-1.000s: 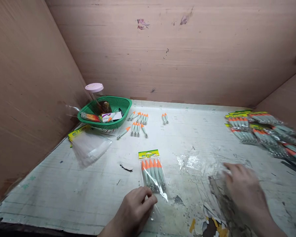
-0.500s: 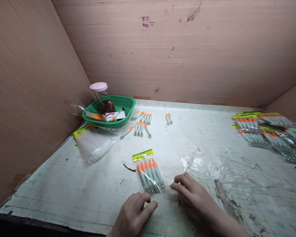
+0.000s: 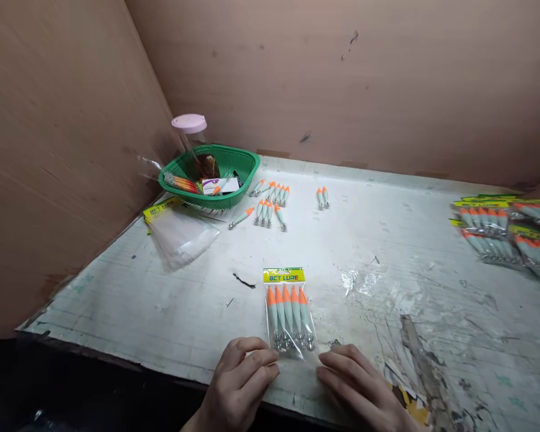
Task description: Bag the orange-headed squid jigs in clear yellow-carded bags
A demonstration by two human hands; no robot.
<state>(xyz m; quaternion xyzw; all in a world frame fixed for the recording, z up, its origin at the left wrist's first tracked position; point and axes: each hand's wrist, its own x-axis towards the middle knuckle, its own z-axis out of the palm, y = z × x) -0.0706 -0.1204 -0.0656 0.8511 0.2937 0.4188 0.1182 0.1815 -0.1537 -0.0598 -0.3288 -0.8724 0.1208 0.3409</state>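
Left hand (image 3: 240,384) curled at the bottom edge of the clear plastic lure packet (image 3: 289,312), grip unclear; right hand (image 3: 360,390) lay open beside it. Farther off, a green plastic basket (image 3: 234,201) held a pink-lidded jar (image 3: 189,124). Flat on the white bench (image 3: 387,240), the packet showed a yellow header and five orange-tipped lures.

On the white tabletop (image 3: 387,240), a green basket (image 3: 227,202) stands at 10 o'clock, and a jar with a pink lid (image 3: 189,123) leans in it. Loose orange-tipped lures (image 3: 270,201) lie just beside the basket, at 11 o'clock. Empty clear bags (image 3: 180,234) lie at 9 o'clock. Filled packs (image 3: 499,231) are piled at 3 o'clock.
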